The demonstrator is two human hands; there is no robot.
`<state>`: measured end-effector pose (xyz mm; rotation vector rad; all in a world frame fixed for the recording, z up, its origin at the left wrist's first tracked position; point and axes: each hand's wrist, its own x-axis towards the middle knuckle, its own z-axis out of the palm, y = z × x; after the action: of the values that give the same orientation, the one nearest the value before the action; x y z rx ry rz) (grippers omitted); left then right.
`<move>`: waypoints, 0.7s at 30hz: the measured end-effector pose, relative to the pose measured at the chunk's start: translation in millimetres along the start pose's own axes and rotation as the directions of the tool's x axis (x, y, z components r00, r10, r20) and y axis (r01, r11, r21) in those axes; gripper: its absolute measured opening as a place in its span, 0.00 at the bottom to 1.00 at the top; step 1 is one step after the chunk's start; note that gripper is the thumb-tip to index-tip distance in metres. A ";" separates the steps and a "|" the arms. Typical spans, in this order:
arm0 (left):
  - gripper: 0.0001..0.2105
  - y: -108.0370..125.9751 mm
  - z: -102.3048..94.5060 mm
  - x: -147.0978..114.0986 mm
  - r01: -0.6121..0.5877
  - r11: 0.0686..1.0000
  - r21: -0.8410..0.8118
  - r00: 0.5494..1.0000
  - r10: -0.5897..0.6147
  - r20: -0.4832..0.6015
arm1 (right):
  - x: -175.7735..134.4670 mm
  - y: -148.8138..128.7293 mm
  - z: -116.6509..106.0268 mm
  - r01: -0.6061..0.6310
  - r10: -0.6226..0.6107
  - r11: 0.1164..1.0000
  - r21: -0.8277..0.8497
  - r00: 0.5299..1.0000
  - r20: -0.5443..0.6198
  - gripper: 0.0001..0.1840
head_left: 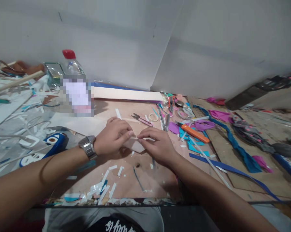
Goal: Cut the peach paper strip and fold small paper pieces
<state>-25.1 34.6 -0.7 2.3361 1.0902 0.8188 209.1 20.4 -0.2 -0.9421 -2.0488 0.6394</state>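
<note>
My left hand (113, 137), with a metal watch (87, 146) on its wrist, pinches one end of a thin pale strip (134, 137). From the other side, my right hand (156, 143) grips the same strip between thumb and fingers. The strip is mostly hidden by my fingertips, so its material cannot be made out. Below my fingers a pale flat piece (135, 146) lies at the tabletop, partly covered by both hands. Just beyond them are small pink-handled scissors (142, 120) and a roll of tape (153, 117).
An orange cutter (195, 133) lies right among blue and purple scraps. A red-capped bottle (74, 64) stands back left by a long cream board (126, 94). Cables and a blue-white power strip (55, 141) are at left. Paper offcuts (106, 187) litter the front edge.
</note>
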 end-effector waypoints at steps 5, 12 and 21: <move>0.15 0.4 15.9 -6.9 -0.040 0.997 -0.063 0.999 0.041 0.006 | -0.7 2.1 1.0 0.023 -0.023 1.000 0.000 1.000 0.018 0.06; 0.10 2.1 20.4 -9.0 -0.097 0.994 0.042 0.994 0.094 0.055 | -0.7 5.0 2.1 0.061 -0.061 0.998 0.000 0.998 0.029 0.06; 0.10 4.7 18.3 -7.5 -0.106 0.992 -0.062 0.991 0.110 0.069 | -1.1 4.9 2.7 0.074 -0.075 0.997 0.012 0.996 0.044 0.07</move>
<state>-14.2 23.4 -13.8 2.3739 0.9046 0.7868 209.4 22.2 -5.7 -0.8484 -2.1079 0.6357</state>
